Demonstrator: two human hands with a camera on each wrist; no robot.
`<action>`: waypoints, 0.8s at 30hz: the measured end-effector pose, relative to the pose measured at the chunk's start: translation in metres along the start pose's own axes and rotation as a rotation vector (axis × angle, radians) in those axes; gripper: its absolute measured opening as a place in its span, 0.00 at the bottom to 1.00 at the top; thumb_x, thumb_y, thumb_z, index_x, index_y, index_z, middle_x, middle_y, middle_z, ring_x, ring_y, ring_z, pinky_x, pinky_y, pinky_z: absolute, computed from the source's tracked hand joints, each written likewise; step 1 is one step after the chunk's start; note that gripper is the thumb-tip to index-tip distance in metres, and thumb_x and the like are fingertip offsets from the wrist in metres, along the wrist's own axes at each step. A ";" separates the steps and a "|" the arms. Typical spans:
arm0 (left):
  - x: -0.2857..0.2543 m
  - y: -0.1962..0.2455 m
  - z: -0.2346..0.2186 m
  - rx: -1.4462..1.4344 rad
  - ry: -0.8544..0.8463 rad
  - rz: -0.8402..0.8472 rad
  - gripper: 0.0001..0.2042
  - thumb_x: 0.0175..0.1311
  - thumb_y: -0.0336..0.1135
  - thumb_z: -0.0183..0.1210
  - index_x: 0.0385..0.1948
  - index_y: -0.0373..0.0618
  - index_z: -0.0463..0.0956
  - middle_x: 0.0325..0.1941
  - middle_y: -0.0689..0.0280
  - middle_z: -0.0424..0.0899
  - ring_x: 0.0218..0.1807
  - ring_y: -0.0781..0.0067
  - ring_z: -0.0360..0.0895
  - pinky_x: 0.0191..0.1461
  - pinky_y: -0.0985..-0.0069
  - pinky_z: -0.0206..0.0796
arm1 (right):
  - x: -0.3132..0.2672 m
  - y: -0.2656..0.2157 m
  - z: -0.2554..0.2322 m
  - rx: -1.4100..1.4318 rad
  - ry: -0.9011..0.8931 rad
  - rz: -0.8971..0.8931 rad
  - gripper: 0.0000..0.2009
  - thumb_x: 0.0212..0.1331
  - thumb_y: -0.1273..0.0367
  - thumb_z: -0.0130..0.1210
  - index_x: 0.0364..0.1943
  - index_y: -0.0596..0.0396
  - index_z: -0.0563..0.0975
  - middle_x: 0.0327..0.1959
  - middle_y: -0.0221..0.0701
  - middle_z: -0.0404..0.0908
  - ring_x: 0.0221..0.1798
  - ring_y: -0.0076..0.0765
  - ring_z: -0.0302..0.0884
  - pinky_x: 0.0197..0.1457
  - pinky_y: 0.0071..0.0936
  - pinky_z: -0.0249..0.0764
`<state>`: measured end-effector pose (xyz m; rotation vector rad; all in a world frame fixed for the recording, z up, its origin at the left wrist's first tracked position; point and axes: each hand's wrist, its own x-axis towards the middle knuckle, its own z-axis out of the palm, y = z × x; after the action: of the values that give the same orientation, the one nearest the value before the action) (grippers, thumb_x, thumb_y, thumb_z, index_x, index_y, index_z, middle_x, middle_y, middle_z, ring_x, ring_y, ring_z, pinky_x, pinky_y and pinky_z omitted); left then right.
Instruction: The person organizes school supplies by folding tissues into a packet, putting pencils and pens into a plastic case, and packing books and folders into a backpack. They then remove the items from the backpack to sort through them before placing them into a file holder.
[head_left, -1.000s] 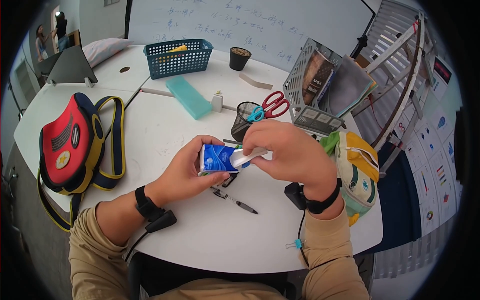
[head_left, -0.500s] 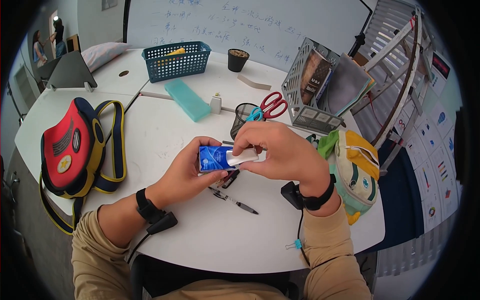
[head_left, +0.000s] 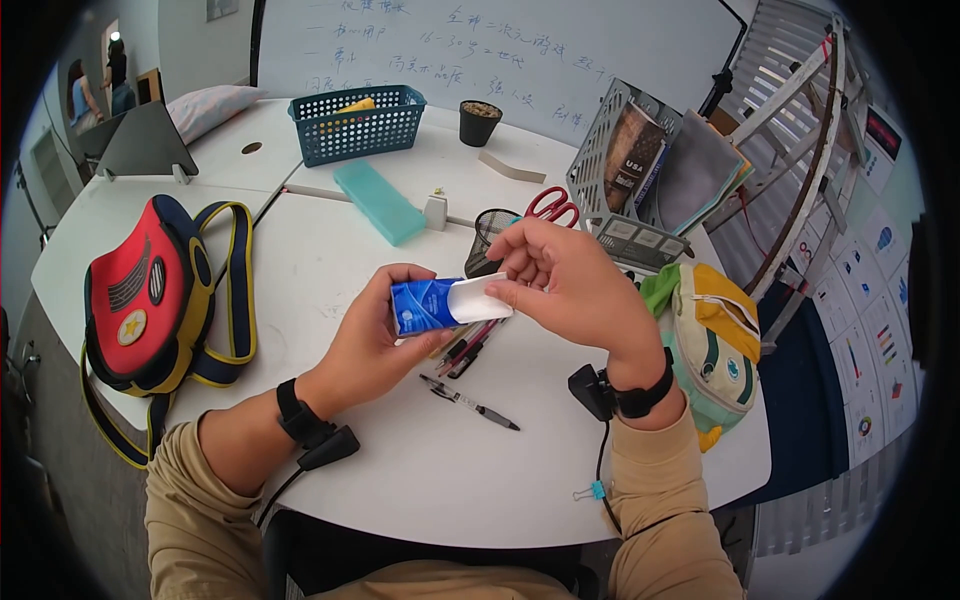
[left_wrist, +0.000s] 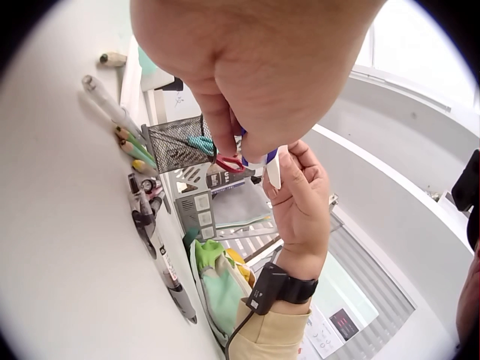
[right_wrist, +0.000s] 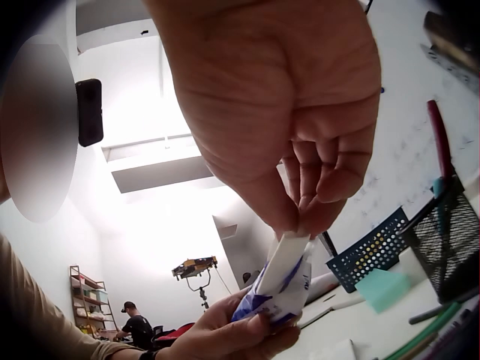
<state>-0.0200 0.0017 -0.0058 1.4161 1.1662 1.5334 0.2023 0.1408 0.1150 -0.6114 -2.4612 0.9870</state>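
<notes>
My left hand (head_left: 365, 335) grips a small blue tissue pack (head_left: 420, 306) by its left end, above the table's middle. A white folded tissue (head_left: 478, 298) sticks out of the pack's right end. In the right wrist view, the thumb and a fingertip of my right hand (right_wrist: 292, 127) pinch the end of that tissue (right_wrist: 283, 259). My right hand (head_left: 580, 290) comes in from the right in the head view. Below the pack lie several pencils (head_left: 468, 348) and a black-and-clear pen (head_left: 470, 402).
Behind the hands stands a mesh pen cup (head_left: 478, 240) with red scissors (head_left: 553, 206). A red bag (head_left: 150, 290) lies left, a cream-and-yellow pouch (head_left: 715, 340) right. Farther back are a teal case (head_left: 380, 203), a perforated basket (head_left: 357, 135), a small pot (head_left: 480, 122) and a file rack (head_left: 635, 240).
Both hands have shifted slightly left with the tissue pack. My right hand's fingers have lifted and spread somewhat, leaving more of the white tissue in sight.
</notes>
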 end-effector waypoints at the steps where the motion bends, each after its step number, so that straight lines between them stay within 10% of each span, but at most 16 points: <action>1: 0.000 0.000 0.000 0.004 -0.002 0.001 0.32 0.75 0.22 0.74 0.74 0.41 0.64 0.65 0.60 0.79 0.61 0.78 0.84 0.61 0.77 0.85 | 0.001 0.001 0.001 0.014 -0.008 0.016 0.15 0.71 0.72 0.75 0.55 0.61 0.83 0.41 0.28 0.89 0.42 0.19 0.85 0.45 0.21 0.81; 24: -0.001 -0.004 0.001 0.016 -0.005 0.051 0.33 0.74 0.21 0.74 0.74 0.41 0.63 0.67 0.60 0.78 0.63 0.76 0.84 0.65 0.75 0.84 | 0.004 0.005 0.018 0.200 -0.039 0.038 0.11 0.71 0.72 0.73 0.51 0.62 0.84 0.39 0.31 0.91 0.41 0.23 0.88 0.46 0.23 0.81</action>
<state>-0.0189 0.0018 -0.0097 1.4699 1.1505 1.5579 0.1902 0.1365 0.1005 -0.5781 -2.3526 1.2525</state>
